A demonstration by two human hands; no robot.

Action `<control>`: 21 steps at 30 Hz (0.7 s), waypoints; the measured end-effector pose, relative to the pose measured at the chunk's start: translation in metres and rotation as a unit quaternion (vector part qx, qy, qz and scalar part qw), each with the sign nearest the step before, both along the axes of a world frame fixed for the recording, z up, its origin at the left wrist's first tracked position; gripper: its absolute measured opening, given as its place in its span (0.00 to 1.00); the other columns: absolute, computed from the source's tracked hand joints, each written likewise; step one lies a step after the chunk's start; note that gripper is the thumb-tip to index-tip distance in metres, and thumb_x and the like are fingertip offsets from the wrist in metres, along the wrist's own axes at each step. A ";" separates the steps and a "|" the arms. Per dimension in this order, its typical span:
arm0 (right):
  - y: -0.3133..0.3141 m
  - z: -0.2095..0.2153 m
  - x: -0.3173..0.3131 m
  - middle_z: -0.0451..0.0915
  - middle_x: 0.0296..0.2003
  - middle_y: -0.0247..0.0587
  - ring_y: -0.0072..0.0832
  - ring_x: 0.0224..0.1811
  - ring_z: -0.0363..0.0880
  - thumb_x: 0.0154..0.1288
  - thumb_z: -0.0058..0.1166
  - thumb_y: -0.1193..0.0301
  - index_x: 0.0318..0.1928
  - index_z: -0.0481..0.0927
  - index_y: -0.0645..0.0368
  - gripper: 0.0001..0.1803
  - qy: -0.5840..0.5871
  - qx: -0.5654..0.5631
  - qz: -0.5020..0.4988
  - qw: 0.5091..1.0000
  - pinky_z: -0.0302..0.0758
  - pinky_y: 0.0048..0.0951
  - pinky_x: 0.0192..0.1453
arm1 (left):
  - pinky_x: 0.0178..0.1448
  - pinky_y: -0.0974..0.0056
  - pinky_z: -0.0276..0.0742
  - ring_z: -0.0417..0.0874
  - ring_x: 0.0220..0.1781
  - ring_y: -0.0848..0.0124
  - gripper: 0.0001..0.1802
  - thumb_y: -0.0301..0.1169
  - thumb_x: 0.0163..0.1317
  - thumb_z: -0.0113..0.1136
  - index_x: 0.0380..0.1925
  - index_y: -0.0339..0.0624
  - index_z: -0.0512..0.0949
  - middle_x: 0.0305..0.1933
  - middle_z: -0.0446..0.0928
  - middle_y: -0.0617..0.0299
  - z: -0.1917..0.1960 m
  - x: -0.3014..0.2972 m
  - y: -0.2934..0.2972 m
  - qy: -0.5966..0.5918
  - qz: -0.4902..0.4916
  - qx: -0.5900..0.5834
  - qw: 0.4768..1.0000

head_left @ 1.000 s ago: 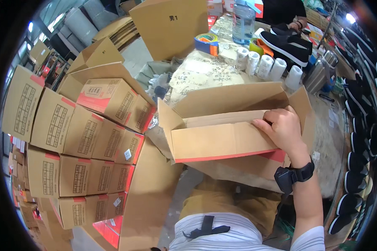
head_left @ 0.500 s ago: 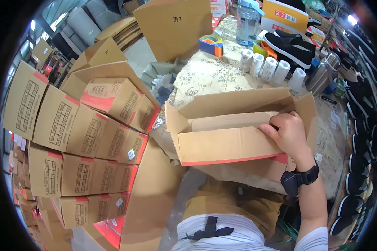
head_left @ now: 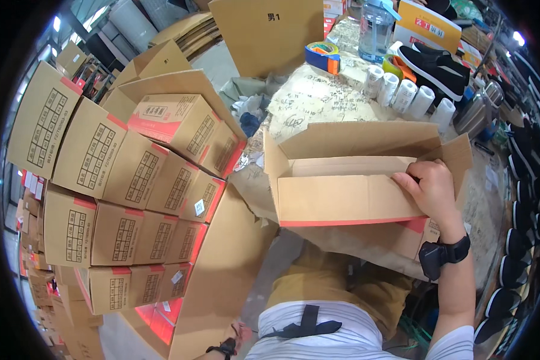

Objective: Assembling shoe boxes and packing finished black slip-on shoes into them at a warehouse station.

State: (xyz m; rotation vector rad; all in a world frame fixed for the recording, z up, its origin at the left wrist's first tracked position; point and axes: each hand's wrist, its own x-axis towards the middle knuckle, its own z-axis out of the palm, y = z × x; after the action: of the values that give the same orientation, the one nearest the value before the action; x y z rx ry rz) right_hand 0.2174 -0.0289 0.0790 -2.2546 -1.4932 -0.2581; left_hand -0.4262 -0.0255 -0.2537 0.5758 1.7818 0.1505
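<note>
An open brown cardboard shoe box point(head_left: 342, 201) with a red lower edge stands tilted at the table's near side, its flaps raised. Over its right end, my right hand point(head_left: 432, 187) grips the near wall, thumb outside and fingers bent toward the inside. A paler brown panel point(head_left: 354, 166) shows within the box. At the lower edge, beside a large carton point(head_left: 222, 264), my left hand point(head_left: 241, 336) is partly visible and smeared, so its fingers cannot be made out. Both wrists wear black bands.
Stacked shoe boxes point(head_left: 141, 180) fill the large carton at left. On the worktable point(head_left: 318, 102) are a tape dispenser point(head_left: 322, 57), several white label rolls point(head_left: 405, 93), black shoes point(head_left: 435, 69), a blue water bottle point(head_left: 375, 33) and a steel flask point(head_left: 477, 108). Shoes point(head_left: 516, 240) line a rack at right.
My left hand has come into view at the lower edge. My right hand still grips the box. The whole view has shifted slightly, so the scene sits further right.
</note>
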 end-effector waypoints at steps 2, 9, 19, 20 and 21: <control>0.002 -0.002 -0.002 0.77 0.17 0.46 0.45 0.23 0.76 0.57 0.63 0.55 0.20 0.82 0.60 0.21 0.009 -0.006 0.002 1.000 0.71 0.40 0.36 | 0.42 0.57 0.81 0.84 0.42 0.53 0.24 0.46 0.67 0.41 0.48 0.42 0.78 0.43 0.81 0.46 -0.017 -0.023 0.005 0.000 0.012 -0.008 1.000; 0.005 0.003 0.000 0.75 0.16 0.48 0.47 0.21 0.75 0.59 0.62 0.55 0.19 0.81 0.60 0.21 0.021 -0.005 0.013 1.000 0.72 0.42 0.34 | 0.51 0.51 0.78 0.83 0.46 0.54 0.23 0.49 0.63 0.55 0.41 0.38 0.81 0.42 0.82 0.51 -0.002 -0.161 -0.020 0.078 -0.525 -0.177 0.829; 0.005 0.002 0.004 0.77 0.18 0.49 0.46 0.24 0.78 0.61 0.59 0.52 0.19 0.81 0.59 0.24 0.028 -0.007 0.008 1.000 0.74 0.42 0.33 | 0.51 0.58 0.76 0.82 0.44 0.63 0.12 0.30 0.62 0.61 0.42 0.32 0.81 0.37 0.82 0.57 0.355 0.162 0.199 -0.451 -0.583 0.109 0.667; 0.001 0.002 0.003 0.77 0.17 0.49 0.46 0.24 0.78 0.62 0.57 0.51 0.19 0.81 0.59 0.25 0.020 -0.024 -0.007 0.999 0.74 0.42 0.33 | 0.52 0.60 0.75 0.81 0.44 0.64 0.12 0.25 0.61 0.61 0.44 0.33 0.81 0.35 0.81 0.59 0.366 0.203 0.223 -0.463 -0.645 0.146 0.590; -0.005 0.003 0.001 0.78 0.17 0.48 0.45 0.23 0.78 0.63 0.56 0.50 0.19 0.82 0.58 0.25 0.019 -0.040 -0.024 0.999 0.74 0.43 0.34 | 0.49 0.60 0.76 0.81 0.41 0.65 0.13 0.23 0.60 0.60 0.45 0.32 0.80 0.34 0.81 0.60 0.382 0.239 0.228 -0.344 -0.693 0.184 0.606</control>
State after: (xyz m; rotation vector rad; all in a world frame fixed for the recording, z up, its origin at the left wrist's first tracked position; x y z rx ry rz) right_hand 0.2186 -0.0335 0.0817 -2.3473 -1.4543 -0.1723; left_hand -0.1868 0.2021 0.1283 1.7641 0.1769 -0.3306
